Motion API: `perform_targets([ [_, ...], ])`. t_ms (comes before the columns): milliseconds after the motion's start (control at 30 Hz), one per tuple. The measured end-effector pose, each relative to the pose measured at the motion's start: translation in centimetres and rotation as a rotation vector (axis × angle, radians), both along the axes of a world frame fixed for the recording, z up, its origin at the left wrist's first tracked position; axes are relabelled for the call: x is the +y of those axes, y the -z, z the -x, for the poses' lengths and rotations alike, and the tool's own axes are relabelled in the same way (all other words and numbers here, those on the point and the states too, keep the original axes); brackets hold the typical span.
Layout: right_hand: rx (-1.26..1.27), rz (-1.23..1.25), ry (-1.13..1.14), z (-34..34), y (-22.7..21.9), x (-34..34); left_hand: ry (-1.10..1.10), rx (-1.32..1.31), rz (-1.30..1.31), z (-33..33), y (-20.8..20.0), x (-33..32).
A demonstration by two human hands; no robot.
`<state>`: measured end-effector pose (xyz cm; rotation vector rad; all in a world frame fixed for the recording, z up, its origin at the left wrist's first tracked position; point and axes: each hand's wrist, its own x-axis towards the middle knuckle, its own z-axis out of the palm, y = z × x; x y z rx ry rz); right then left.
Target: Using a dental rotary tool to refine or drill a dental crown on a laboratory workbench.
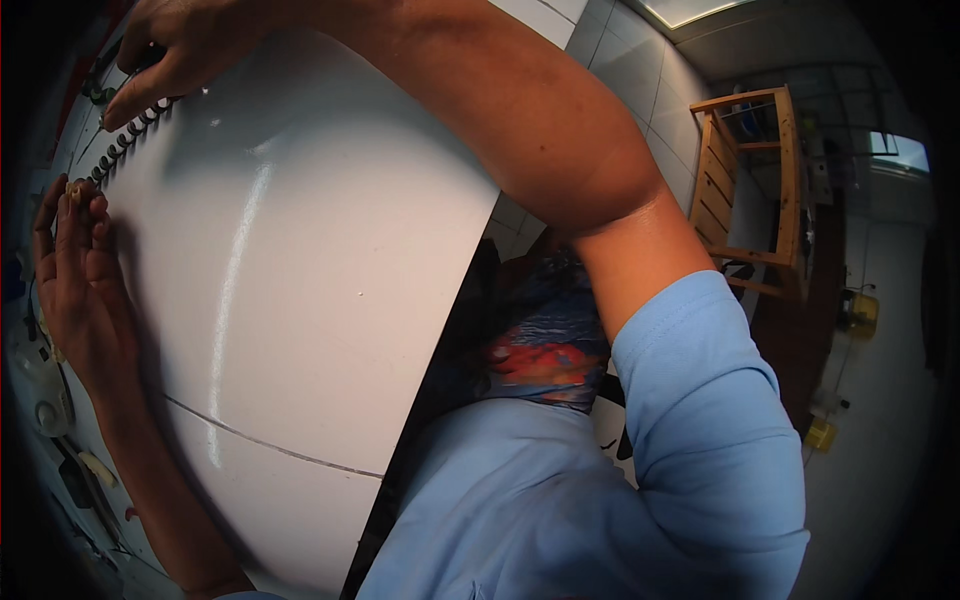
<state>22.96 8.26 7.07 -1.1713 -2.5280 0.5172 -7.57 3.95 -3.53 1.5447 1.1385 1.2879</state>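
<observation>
In the head view, our left hand (pixel 85 278) pinches a small, brass-coloured piece (pixel 76 193) beside the dark spiral coil (pixel 124 141) on the glossy white desk (pixel 310 300); our right hand (pixel 188 52) curls at the coil's far end, hold unclear. We judge this coil handling; next calls for steady alignment.

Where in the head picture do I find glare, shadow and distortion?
Head view: a bright glare streak crosses the white table; head view: a soft shadow lies beside the left hand and forearm; head view: the table's dark seam looks curved, and the corners go black.
</observation>
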Motion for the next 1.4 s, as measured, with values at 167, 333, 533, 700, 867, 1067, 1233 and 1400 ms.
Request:
perform_targets([
  [167,0.039,-0.133,-0.09,0.3,2.5,1.5,-0.049,0.05,0.02,0.0,0.1,0.0],
  [333,0.073,-0.053,-0.016,0.5,1.2,1.0,-0.058,0.052,-0.021,0.9,0.5,1.0],
  [533,0.126,-0.149,-0.097,-0.6,2.6,0.6,-0.018,0.017,0.014,1.2,1.1,0.8],
  [700,0.071,-0.016,-0.026,-0.2,0.5,0.9,-0.034,0.057,0.033,1.0,-0.3,0.2],
  [867,0.131,0.018,-0.098,-1.3,0.8,1.1,-0.065,0.11,0.013,0.1,-0.1,0.4],
  [1067,0.079,-0.049,-0.025,-0.3,1.2,1.0,-0.069,0.098,-0.006,-0.3,-0.2,0.0],
  [1233,0.104,-0.008,-0.062,-0.6,0.8,0.9,-0.021,0.014,0.041,-0.1,-0.4,0.1],
  [1400,0.072,0.076,0.013,-0.1,0.4,0.7,-0.032,0.022,0.021,-1.5,-0.7,-0.3],
])
